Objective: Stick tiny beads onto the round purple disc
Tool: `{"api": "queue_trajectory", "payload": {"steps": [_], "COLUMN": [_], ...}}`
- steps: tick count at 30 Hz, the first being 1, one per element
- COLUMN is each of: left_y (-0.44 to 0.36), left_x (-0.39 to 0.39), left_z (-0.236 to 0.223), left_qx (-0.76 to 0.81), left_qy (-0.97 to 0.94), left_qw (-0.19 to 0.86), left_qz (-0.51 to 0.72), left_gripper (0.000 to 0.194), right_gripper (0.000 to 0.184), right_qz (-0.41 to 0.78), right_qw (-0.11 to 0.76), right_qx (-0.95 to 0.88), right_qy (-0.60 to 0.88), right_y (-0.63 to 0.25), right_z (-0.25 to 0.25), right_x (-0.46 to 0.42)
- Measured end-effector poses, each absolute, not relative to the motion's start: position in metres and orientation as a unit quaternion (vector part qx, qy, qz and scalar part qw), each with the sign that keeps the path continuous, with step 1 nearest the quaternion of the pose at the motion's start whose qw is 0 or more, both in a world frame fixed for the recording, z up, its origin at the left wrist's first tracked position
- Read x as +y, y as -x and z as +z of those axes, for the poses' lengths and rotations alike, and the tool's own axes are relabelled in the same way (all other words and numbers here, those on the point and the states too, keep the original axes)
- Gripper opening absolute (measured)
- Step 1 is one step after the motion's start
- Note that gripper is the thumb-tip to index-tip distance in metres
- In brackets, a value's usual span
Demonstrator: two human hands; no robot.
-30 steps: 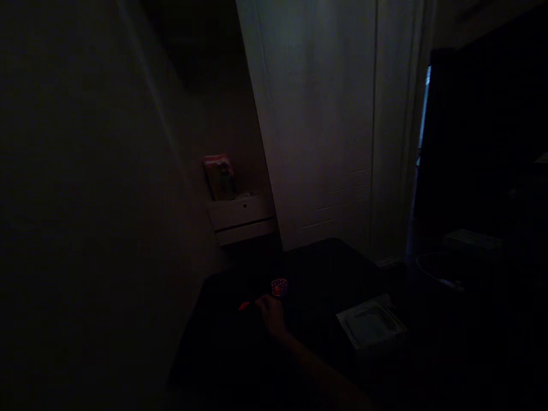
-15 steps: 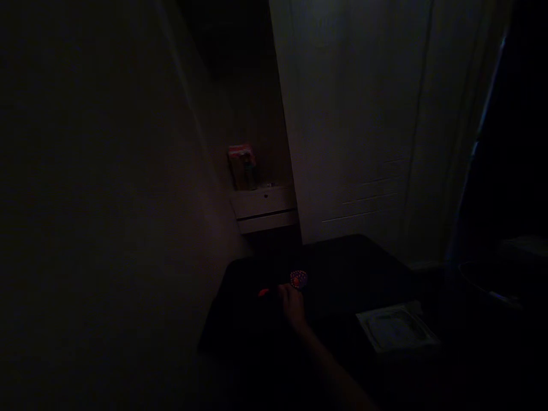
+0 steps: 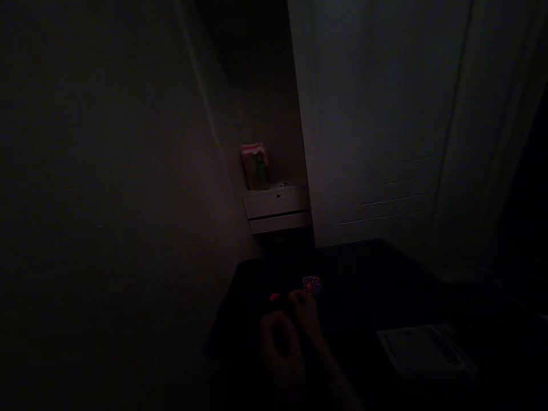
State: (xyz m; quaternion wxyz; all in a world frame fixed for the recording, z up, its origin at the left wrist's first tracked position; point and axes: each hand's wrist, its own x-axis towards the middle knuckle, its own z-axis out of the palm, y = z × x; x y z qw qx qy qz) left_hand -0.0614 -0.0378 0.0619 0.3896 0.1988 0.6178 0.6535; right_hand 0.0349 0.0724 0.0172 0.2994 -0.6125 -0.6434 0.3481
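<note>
The room is very dark. My right hand (image 3: 306,311) reaches forward over a black tabletop (image 3: 363,274), its fingertips between a small red light (image 3: 274,297) and a round cluster of red and blue glowing dots (image 3: 311,284). Whatever carries these lights is lost in the dark. My left hand (image 3: 278,342) shows dimly just left of and nearer than the right hand, above the same surface. The fingers of both hands are too dim to read.
A pale flat packet (image 3: 423,348) lies on the table at the right. Beyond the table a small white drawer unit (image 3: 276,205) hangs on the wall with a reddish package (image 3: 254,165) on top. A white door (image 3: 377,142) stands behind; a bare wall (image 3: 107,200) fills the left.
The view has swung left, so everything has shifted right in the picture. My left hand has come into view beside the right hand, which stays by the glowing lights.
</note>
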Motion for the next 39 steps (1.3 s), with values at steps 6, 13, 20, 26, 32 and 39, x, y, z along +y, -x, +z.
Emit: {"api": "queue_trajectory", "payload": {"steps": [6, 13, 20, 26, 32, 39], "left_y": [0.074, 0.071, 0.074, 0.070, 0.081, 0.081], "left_x": [0.032, 0.040, 0.040, 0.040, 0.048, 0.050], "left_z": [0.003, -0.045, -0.034, -0.042, -0.059, -0.082], "left_qx": [0.604, 0.523, 0.513, 0.522, 0.588, 0.673], "left_qy": [-0.224, -0.181, -0.230, -0.229, -0.289, -0.389], "left_qw": [0.395, 0.500, 0.539, 0.516, 0.413, 0.317], "left_qz": [0.655, 0.666, 0.628, 0.639, 0.632, 0.543], "left_gripper": [0.030, 0.040, 0.037, 0.035, 0.021, 0.024], "right_gripper": [0.043, 0.049, 0.032, 0.030, 0.038, 0.028], "right_qz": [0.358, 0.370, 0.428, 0.408, 0.361, 0.334], "right_qw": [0.277, 0.261, 0.256, 0.230, 0.217, 0.180], "right_qx": [-0.663, -0.637, -0.633, -0.634, -0.690, -0.695], "right_qy": [0.596, 0.624, 0.592, 0.615, 0.589, 0.610], "right_y": [-0.040, -0.041, -0.041, -0.038, -0.046, -0.047], "right_z": [0.018, 0.023, 0.025, 0.033, 0.027, 0.027], "right_x": [0.073, 0.080, 0.082, 0.076, 0.074, 0.076]}}
